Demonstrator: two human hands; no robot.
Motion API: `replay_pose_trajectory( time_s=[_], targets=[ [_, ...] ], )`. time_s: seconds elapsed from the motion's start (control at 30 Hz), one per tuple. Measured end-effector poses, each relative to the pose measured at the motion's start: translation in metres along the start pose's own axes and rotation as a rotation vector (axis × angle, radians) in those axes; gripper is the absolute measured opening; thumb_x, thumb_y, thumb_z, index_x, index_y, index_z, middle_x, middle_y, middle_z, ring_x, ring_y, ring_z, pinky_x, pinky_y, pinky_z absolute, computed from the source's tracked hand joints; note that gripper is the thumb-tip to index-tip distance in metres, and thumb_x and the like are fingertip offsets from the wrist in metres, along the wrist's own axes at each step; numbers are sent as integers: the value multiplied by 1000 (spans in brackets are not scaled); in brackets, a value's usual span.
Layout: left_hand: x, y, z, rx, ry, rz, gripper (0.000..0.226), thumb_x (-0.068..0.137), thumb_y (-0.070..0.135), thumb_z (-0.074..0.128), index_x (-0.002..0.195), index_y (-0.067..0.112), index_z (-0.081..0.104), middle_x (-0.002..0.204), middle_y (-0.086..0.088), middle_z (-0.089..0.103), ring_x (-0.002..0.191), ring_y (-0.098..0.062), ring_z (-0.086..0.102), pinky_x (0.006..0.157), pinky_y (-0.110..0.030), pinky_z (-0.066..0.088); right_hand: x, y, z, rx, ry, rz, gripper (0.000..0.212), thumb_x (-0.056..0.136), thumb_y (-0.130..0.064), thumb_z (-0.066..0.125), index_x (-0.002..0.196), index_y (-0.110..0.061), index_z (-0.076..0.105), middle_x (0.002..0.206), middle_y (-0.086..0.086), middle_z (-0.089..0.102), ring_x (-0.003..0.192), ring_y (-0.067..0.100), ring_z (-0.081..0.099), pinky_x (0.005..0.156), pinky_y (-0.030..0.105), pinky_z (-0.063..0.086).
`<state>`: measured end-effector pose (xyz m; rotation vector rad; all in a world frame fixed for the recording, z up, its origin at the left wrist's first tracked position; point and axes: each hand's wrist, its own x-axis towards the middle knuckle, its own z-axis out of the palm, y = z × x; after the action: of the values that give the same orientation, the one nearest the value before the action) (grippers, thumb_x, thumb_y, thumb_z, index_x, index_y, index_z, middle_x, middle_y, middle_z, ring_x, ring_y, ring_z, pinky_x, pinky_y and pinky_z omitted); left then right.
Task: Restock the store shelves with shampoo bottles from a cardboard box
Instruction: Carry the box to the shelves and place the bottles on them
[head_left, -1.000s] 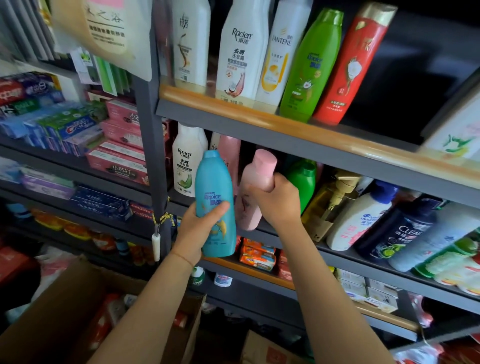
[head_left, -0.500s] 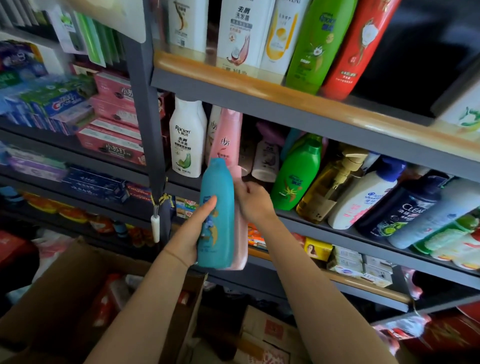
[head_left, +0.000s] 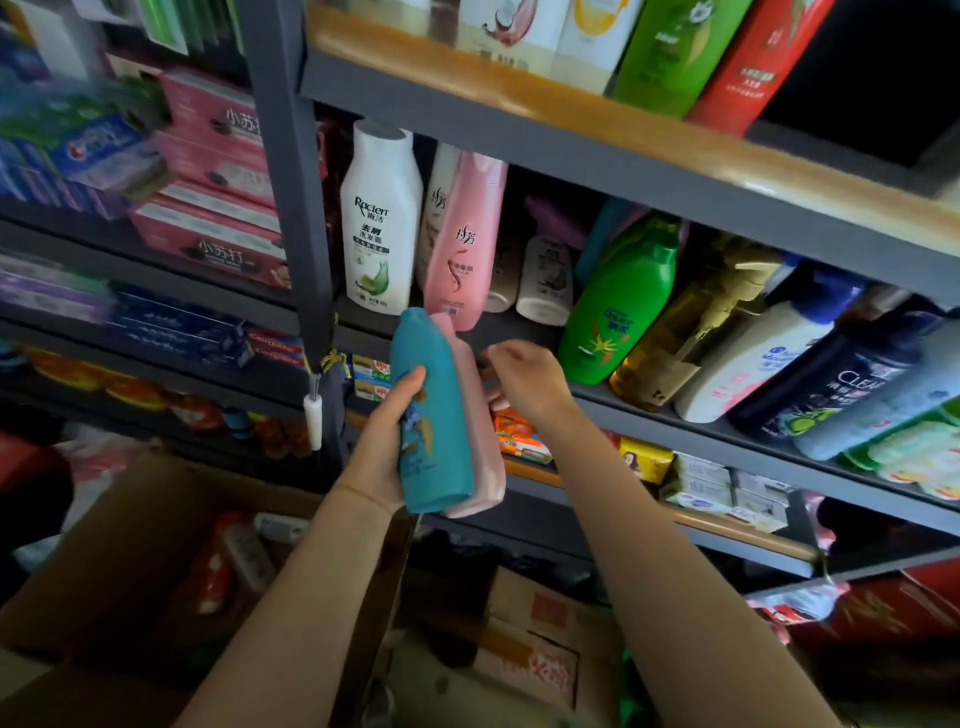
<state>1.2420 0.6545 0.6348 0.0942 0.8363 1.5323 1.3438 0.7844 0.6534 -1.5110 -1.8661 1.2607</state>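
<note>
My left hand (head_left: 387, 447) grips a teal shampoo bottle (head_left: 431, 415) upright, thumb across its front. A pale pink bottle (head_left: 480, 457) is pressed against the teal one's right side, and both are held just in front of the middle shelf (head_left: 691, 418). My right hand (head_left: 524, 384) is just right of the pink bottle with its fingers loosely curled; its lower fingertips are at the bottle's side. The open cardboard box (head_left: 130, 545) sits at the lower left with bottles inside.
On the middle shelf stand a white Raclen bottle (head_left: 382, 223), a pink bottle (head_left: 465, 244), small bottles behind, a green bottle (head_left: 623, 306) and leaning bottles to the right. A dark shelf post (head_left: 296, 208) rises on the left. Toothpaste boxes fill the left shelves. More cartons lie on the floor.
The pink bottle came down from the shelf and now sits against the teal bottle in my left hand. My right hand has loosened off the pink bottle. The view tilted downward.
</note>
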Motion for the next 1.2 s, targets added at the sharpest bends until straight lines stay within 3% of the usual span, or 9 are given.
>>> replay_pose_trajectory(
  time_s=[0.17,0.37,0.5,0.6,0.87,0.97,1.03,1.13,1.2],
  targets=[
    [1,2,-7,-12,-12,56,25,93,35,57,100,16,70,84,-2,75,71,-16,73,62,-30,61,1,9,4,53,108,-94,20,94,-14,51,103,-23,67,100,-3,68,93,17,64,74,24,53],
    [6,4,-15,-12,-16,118,29,83,37,60,103,19,70,92,-2,76,79,-16,74,68,-33,62,23,-14,8,6,130,-112,55,93,-22,60,144,-18,40,130,-2,54,101,15,59,85,31,50],
    [7,8,-23,-26,-19,122,33,80,38,61,105,19,70,97,-3,76,83,-17,74,70,-35,62,48,-33,25,-28,109,-128,51,86,-36,70,128,-22,45,118,-2,60,97,26,65,84,47,57],
    [9,12,-30,-18,-5,120,46,68,43,82,107,19,73,103,-6,75,89,-21,73,75,-38,62,61,-36,33,-13,134,-140,42,83,-36,75,108,-22,45,106,0,61,92,25,65,78,48,59],
    [11,13,-36,-44,-1,112,55,60,43,85,109,19,71,105,-5,76,88,-21,74,69,-36,62,67,-39,48,-25,161,-156,51,82,-34,76,119,-15,47,109,3,58,94,27,64,76,48,59],
    [13,11,-34,-22,5,112,43,71,42,74,108,20,72,101,-3,76,88,-20,73,71,-34,62,65,-41,48,-30,172,-160,51,83,-32,77,119,-12,48,106,2,57,94,27,64,76,48,60],
    [15,8,-32,-11,-24,101,45,63,46,82,100,21,78,102,-3,76,87,-19,74,72,-36,62,63,-40,45,-57,153,-165,47,84,-25,75,121,-11,48,107,3,57,95,27,64,79,44,59],
    [16,4,-29,-19,-20,82,38,69,44,75,99,21,78,103,-5,75,87,-20,74,70,-36,62,61,-36,34,-179,148,-222,42,89,-6,61,129,-10,49,122,11,59,105,29,62,83,34,53],
    [19,1,-26,-19,-10,74,34,80,39,63,107,19,72,102,-5,75,86,-19,73,69,-36,62,60,-31,25,-326,231,-304,48,88,0,51,135,-8,48,133,15,51,116,33,55,92,39,50]
  ],
)
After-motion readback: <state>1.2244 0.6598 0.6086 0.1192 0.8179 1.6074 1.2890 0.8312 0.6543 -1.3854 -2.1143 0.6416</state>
